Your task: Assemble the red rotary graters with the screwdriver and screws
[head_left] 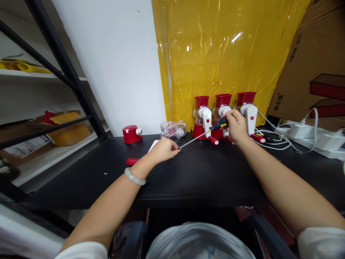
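My right hand is closed round the black and yellow handle of a screwdriver, whose metal shaft slants down to the left. My left hand is pinched shut at the shaft's tip, just above the black table; what it holds there is too small to make out. A pale bangle sits on my left wrist. Three red and white hand-crank appliances stand in a row right behind my right hand.
A red round part and a clear plastic cup part lie at the back of the table. A red handle lies left of my left wrist. White power strips and cables run at right. Shelving stands at left.
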`<state>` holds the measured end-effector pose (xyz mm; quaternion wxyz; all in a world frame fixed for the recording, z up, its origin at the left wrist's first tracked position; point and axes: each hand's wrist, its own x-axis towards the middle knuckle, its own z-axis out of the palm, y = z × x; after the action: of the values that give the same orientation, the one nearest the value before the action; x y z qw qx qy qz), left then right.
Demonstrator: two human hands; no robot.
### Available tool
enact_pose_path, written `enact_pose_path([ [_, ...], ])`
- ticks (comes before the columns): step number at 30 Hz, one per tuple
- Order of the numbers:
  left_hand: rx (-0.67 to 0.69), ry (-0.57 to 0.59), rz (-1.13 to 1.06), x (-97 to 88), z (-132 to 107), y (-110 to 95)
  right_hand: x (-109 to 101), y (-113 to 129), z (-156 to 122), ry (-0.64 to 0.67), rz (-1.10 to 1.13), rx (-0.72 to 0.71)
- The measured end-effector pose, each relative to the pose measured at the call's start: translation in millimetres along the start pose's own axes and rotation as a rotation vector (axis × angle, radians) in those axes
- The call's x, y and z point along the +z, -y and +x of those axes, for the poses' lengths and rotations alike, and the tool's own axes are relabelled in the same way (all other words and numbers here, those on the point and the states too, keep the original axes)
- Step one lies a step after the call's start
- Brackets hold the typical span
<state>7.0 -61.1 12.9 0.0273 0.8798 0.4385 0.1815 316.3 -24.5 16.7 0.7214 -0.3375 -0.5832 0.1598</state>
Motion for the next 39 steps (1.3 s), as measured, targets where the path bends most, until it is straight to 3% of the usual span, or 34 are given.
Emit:
enact_pose_path([
  [4, 0.029, -0.011, 0.04, -0.4, -0.9, -4.4, 0.4, 1.7, 0.6, -0.011, -0.022, 0.003],
  [7, 0.07, -0.099, 0.058, -6.1, -5.9, -9.4, 0.3, 1.4, 2.7, -0.032, -0.013, 0.015],
  [9, 0.105, -0.248, 0.024, -13.8, -10.0, -8.1, -1.2, -1.5, 6.2, -0.067, 0.009, 0.032],
  [13, 0.133, -0.711, -0.067, -27.7, -10.4, 17.2, -7.6, -14.9, 17.8, -0.197, 0.054, 0.089],
  [15, 0.078, -0.798, -0.093, -25.8, -5.2, 36.8, -11.0, -23.1, 23.3, -0.256, 0.07, 0.092],
  [18, -0.055, -0.598, -0.187, -8.9, 4.4, 58.9, -14.8, -32.7, 28.0, -0.305, 0.092, 0.102],
  [20, -0.109, -0.455, -0.303, 6.2, 9.1, 63.3, -16.3, -36.1, 29.3, -0.314, 0.107, 0.108],
  [22, -0.116, -0.395, -0.382, 18.0, 11.7, 60.8, -17.1, -37.1, 29.9, -0.324, 0.124, 0.112],
  [25, -0.117, -0.416, -0.468, 24.5, 12.9, 52.2, -17.5, -34.5, 30.2, -0.344, 0.155, 0.122],
  [31, -0.195, -0.496, -0.457, 16.6, 11.8, 40.2, -19.3, -23.8, 31.4, -0.407, 0.243, 0.169],
  [35, -0.126, -0.57, -0.409, 13.6, 10.1, 34.1, -25.0, -21.6, 36.0, -0.51, 0.294, 0.231],
  [39, -0.077, -0.552, -0.411, 12.3, 8.1, 31.0, -28.7, -19.3, 38.5, -0.583, 0.283, 0.309],
])
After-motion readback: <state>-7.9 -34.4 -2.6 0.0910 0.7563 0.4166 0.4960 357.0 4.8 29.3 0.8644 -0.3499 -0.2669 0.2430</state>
